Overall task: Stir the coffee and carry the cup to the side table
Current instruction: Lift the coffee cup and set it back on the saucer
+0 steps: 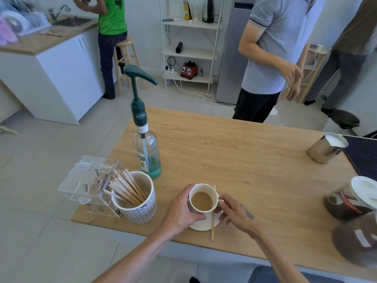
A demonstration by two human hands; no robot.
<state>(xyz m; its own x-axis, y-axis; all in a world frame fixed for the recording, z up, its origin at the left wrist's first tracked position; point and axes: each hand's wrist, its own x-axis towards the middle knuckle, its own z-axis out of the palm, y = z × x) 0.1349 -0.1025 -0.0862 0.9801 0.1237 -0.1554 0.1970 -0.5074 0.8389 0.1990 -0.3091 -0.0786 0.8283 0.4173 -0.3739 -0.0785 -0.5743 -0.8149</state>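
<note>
A white cup (pixel 202 200) of milky coffee stands on a white saucer (pixel 204 223) near the front edge of the wooden table (pixel 234 152). My left hand (pixel 183 211) wraps around the cup's left side, thumb on the saucer. My right hand (pixel 234 211) pinches the cup's handle on the right. A thin wooden stir stick (pixel 212 225) lies across the saucer behind the cup, its lower end hanging over the table.
Left of the cup stands a patterned mug of stir sticks (pixel 136 199), a clear acrylic dispenser (pixel 89 180) and a syrup pump bottle (pixel 146 139). A steel milk jug (pixel 326 148), jars (pixel 350 199) and a black mat (pixel 365 156) sit right. People stand beyond the table.
</note>
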